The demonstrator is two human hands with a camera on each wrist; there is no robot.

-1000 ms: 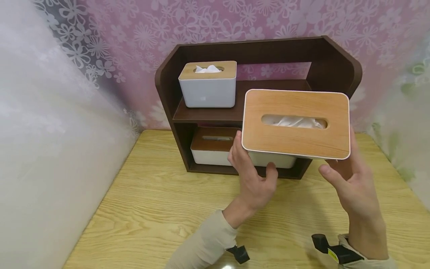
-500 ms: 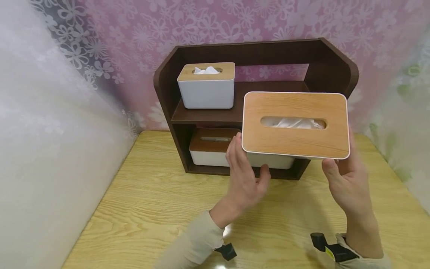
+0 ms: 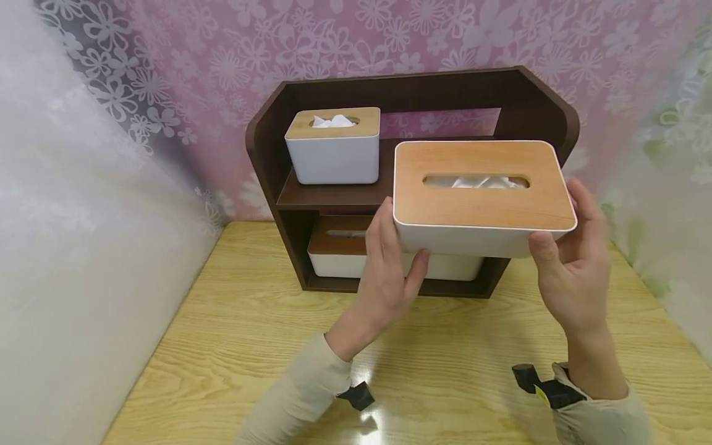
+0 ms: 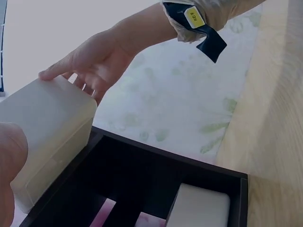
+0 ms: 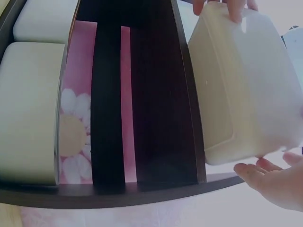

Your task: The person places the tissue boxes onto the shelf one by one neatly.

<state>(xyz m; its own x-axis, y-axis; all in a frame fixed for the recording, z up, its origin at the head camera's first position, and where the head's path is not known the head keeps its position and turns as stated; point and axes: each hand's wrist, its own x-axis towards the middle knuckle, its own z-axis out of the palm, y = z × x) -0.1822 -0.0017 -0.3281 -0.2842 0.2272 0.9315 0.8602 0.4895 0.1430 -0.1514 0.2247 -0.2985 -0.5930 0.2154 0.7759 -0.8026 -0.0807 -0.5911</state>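
Note:
A white tissue box (image 3: 473, 209) with a wooden lid is held in the air between both hands, in front of the shelf's upper right side. White tissue shows in its slot. My left hand (image 3: 381, 272) grips its left end, with the thumb at the lower front edge. My right hand (image 3: 578, 266) holds the right end, its thumb on the front and its fingers around the side. In the left wrist view the right hand (image 4: 102, 54) reaches over one end of the box (image 4: 52, 118). The right wrist view shows the box (image 5: 241, 90) beside the shelf edge.
A dark brown two-tier shelf (image 3: 286, 196) stands on the wooden table (image 3: 233, 346) against a pink flowered wall. Another tissue box (image 3: 336, 157) sits at the upper left. Below are a wood-lidded white box (image 3: 336, 266) and another white box (image 3: 453, 267), partly hidden.
The held tissue box has tipped so more of its white front shows, and it sits slightly higher. The right thumb now lies on the front. Both hands have shifted up and left in view.

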